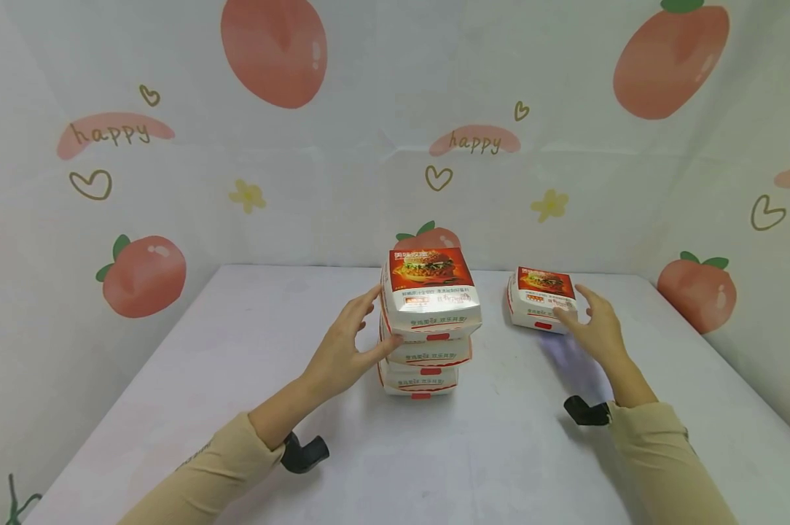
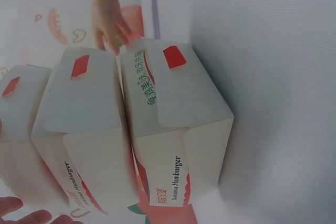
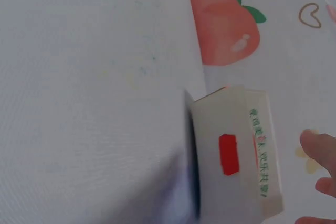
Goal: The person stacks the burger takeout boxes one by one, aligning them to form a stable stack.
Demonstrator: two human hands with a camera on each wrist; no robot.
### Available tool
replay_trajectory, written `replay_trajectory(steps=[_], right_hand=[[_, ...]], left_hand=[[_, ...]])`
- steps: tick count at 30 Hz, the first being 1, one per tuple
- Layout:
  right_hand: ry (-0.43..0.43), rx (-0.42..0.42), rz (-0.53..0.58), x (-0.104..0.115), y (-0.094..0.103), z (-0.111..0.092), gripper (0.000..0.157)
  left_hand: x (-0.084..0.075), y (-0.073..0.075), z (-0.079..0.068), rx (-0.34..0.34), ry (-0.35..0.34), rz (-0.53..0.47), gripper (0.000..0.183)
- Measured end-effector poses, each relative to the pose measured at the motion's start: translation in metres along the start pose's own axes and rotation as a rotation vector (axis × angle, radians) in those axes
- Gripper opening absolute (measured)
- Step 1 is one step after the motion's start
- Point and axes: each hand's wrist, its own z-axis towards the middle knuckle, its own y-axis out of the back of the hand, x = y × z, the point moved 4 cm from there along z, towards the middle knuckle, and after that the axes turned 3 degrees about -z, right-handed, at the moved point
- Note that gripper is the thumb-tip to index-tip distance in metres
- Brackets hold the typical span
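Note:
Three white-and-red hamburger boxes stand in a stack (image 1: pixel 428 357) at the middle of the table, the top one (image 1: pixel 434 313) showing a burger picture. My left hand (image 1: pixel 342 354) is at the left side of the stack, its thumb by the front near the top box's lower edge and its fingers along the left side. The left wrist view shows the lowest box (image 2: pixel 178 98) and only some fingertips (image 2: pixel 31 217). Farther right, another hamburger box (image 1: pixel 542 299) sits on the table. My right hand (image 1: pixel 598 328) is spread at its right front corner, fingers parted; the right wrist view shows fingertips beside the box (image 3: pixel 226 166).
The white table (image 1: pixel 500 452) meets a white cloth backdrop (image 1: pixel 342 182) printed with fruit, hearts and "happy". A black wrist mount (image 1: pixel 303 453) hangs at the left wrist, and another (image 1: pixel 587 411) at the right wrist. A green cord (image 1: pixel 16 503) shows at bottom left.

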Motion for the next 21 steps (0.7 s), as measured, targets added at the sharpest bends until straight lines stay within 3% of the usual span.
replay_trajectory(steps=[9, 21], right_hand=[[0.024, 0.080, 0.001, -0.017, -0.014, 0.008, 0.081], [0.022, 0.112, -0.006, -0.019, -0.021, 0.008, 0.079]], left_hand=[[0.000, -0.001, 0.001, 0.003, 0.003, 0.003, 0.075], [-0.001, -0.002, 0.000, 0.004, -0.002, -0.009, 0.074]])
